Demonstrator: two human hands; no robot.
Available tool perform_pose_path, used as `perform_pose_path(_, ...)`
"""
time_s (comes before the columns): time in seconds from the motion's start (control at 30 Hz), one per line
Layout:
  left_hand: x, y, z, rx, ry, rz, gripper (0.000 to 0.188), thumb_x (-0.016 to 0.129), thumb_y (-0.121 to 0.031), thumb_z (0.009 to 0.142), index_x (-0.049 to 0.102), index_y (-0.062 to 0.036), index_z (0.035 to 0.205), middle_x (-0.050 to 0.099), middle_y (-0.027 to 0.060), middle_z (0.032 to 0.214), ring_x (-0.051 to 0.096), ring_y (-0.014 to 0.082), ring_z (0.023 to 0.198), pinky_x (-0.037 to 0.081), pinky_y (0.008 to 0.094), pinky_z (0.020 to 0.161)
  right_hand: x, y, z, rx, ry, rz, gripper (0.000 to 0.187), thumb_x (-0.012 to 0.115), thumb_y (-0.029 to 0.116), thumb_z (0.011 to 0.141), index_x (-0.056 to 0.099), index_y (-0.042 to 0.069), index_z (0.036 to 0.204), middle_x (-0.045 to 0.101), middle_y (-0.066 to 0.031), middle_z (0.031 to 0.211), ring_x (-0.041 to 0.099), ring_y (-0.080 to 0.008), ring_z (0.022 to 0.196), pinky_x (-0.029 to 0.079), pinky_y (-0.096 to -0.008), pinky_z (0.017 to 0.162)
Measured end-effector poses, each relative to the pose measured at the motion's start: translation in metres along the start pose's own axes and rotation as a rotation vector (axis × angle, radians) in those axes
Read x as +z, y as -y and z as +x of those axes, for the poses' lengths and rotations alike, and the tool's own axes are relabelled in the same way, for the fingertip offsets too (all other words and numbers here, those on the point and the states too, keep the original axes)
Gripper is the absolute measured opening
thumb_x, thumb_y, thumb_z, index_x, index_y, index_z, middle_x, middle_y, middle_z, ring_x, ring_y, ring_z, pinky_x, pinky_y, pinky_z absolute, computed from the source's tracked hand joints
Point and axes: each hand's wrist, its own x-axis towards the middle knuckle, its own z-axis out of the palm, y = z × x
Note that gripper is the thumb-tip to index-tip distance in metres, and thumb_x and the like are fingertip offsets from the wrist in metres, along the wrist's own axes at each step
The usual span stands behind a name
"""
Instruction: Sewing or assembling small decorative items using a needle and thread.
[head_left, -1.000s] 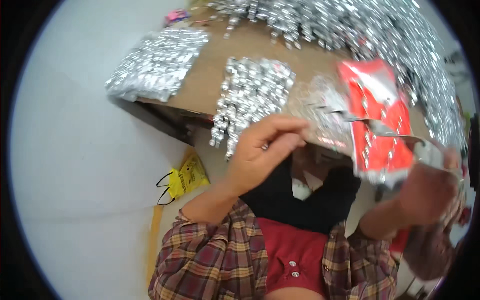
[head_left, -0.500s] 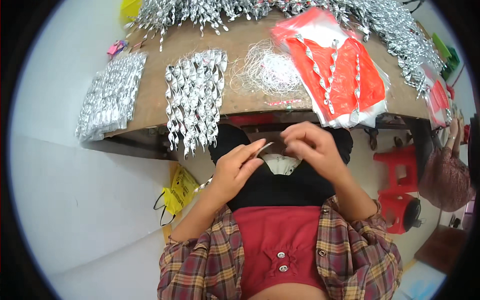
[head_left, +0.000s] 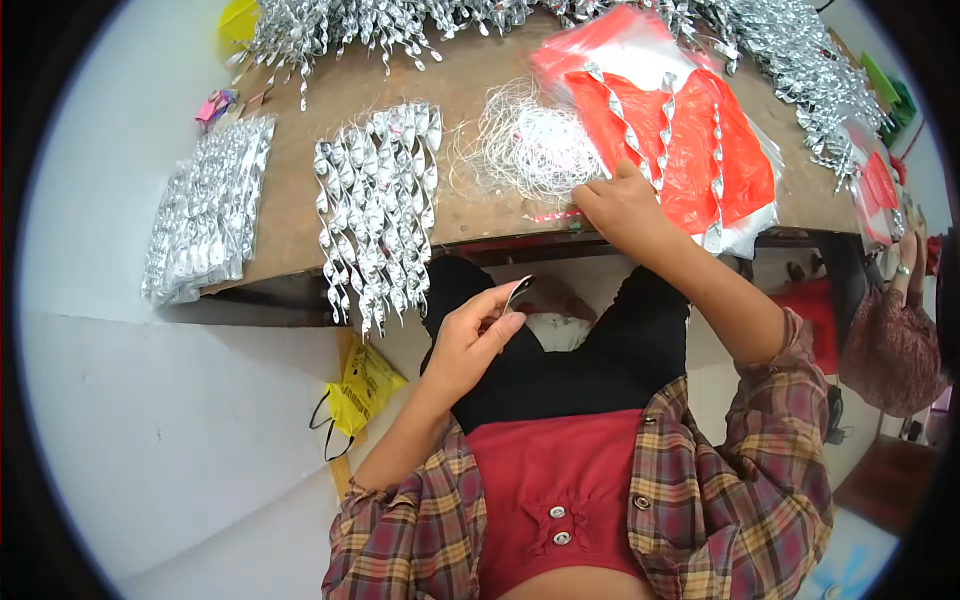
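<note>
My left hand is in front of my lap. Its thumb and fingers pinch a silver spiral strip, whose dark-edged tip sticks out past the fingertips; the rest is hidden by the hand. My right hand reaches over the table's front edge. Its fingers are drawn together beside the tangle of white string; whether a string is between them is too small to tell. Just right of that hand, several silver spirals lie on red and clear plastic bags.
Silver spirals overhang the brown table's front edge. Bagged spirals sit at the left corner, larger heaps along the back. A yellow bag is on the floor. Another person sits at the right.
My right hand has gone from above my lap, near the left hand, forward to the string on the table. The left hand stays nearly in place, still pinching the strip.
</note>
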Motion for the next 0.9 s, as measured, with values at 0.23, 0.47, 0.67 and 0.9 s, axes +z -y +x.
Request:
perform_pose_path(0.23, 0.004, -0.024, 0.032, -0.004, -0.059, -0.167, 0.044, 0.066, -0.007, 0.079, 0.053, -0.0022, 0.121, 0.046, -0.0059, 0.068, 0.039, 0.0021, 0.057, 0.03, 0.0169, 0.051, 0.003, 0.011, 0.004, 0.247, 0.037, 0.442, 0.006, 0.057, 0.01, 0.079, 0.052, 0.007, 0.08, 0.045, -0.0027, 0.055, 0.046, -0.0118, 0.049, 0.033, -0.0292, 0.054)
perform_pose_path(0.47, 0.02, -0.029, 0.051, -0.111, -0.094, -0.33, 0.023, 0.066, -0.013, 0.081, 0.06, -0.0034, 0.101, 0.047, -0.0078, 0.066, 0.038, 0.0004, 0.056, 0.028, 0.0166, 0.05, -0.013, 0.075, -0.012, 0.937, -0.106, 2.159, 0.008, 0.058, 0.014, 0.087, 0.057, 0.007, 0.091, 0.044, 0.0082, 0.066, 0.031, -0.0006, 0.052, 0.024, -0.0182, 0.047)
perform_pose_path(0.67, 0.029, -0.021, 0.055, -0.133, -0.078, -0.357, 0.013, 0.064, -0.016, 0.083, 0.061, -0.0049, 0.089, 0.049, -0.0065, 0.065, 0.038, 0.0015, 0.053, 0.028, 0.0177, 0.048, -0.008, 0.08, -0.015, 0.966, -0.1, 2.049, 0.008, 0.056, 0.012, 0.088, 0.058, 0.007, 0.095, 0.052, 0.0052, 0.072, 0.042, -0.0011, 0.057, 0.032, -0.016, 0.053)
perform_pose_path(0.9, 0.02, -0.036, 0.046, -0.153, -0.06, -0.123, 0.011, 0.063, -0.016, 0.084, 0.063, -0.0057, 0.085, 0.052, -0.0062, 0.066, 0.041, 0.0004, 0.055, 0.03, 0.0167, 0.048, -0.026, 0.069, -0.016, 0.734, -0.414, 1.61, 0.017, 0.053, 0.01, 0.09, 0.055, 0.004, 0.106, 0.055, 0.0005, 0.08, 0.051, -0.0055, 0.07, 0.043, -0.021, 0.065)
